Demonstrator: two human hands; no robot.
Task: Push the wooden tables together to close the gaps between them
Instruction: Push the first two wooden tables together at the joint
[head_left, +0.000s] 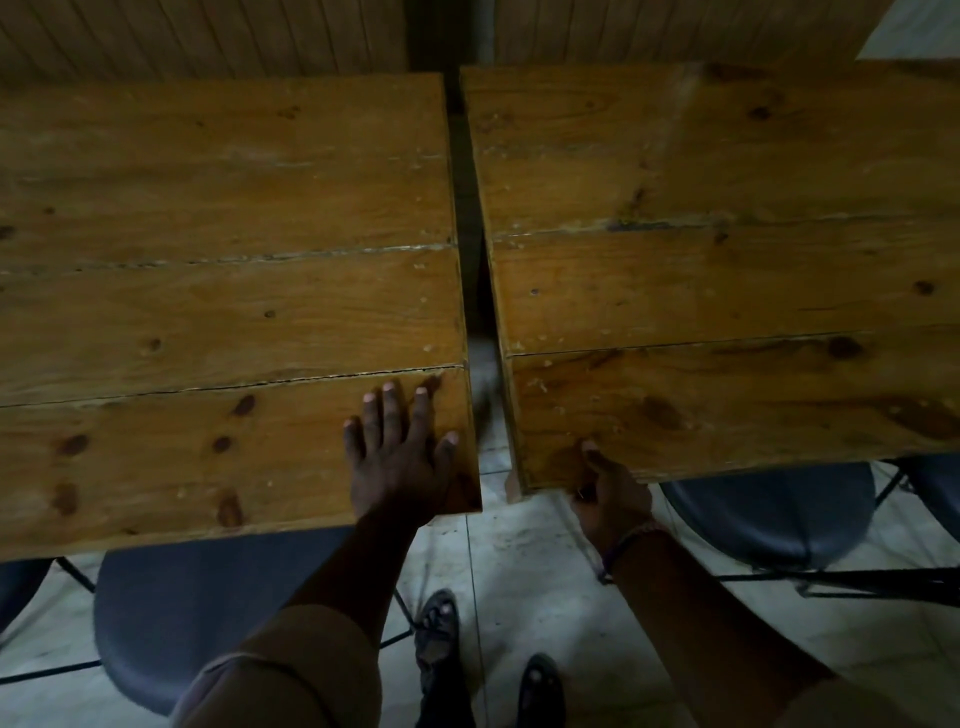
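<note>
Two wooden plank tables stand side by side, the left table (208, 291) and the right table (727, 291). A narrow dark gap (475, 249) runs between them and widens toward me. My left hand (400, 452) lies flat with fingers spread on the left table's near right corner. My right hand (608, 493) grips the near left corner of the right table, thumb on top and fingers curled under the edge.
A dark round chair seat (208, 613) sits under the left table's near edge, and another chair seat (769, 519) under the right table. My feet (488, 660) stand on the pale tiled floor. A wood-panelled wall (208, 36) runs behind both tables.
</note>
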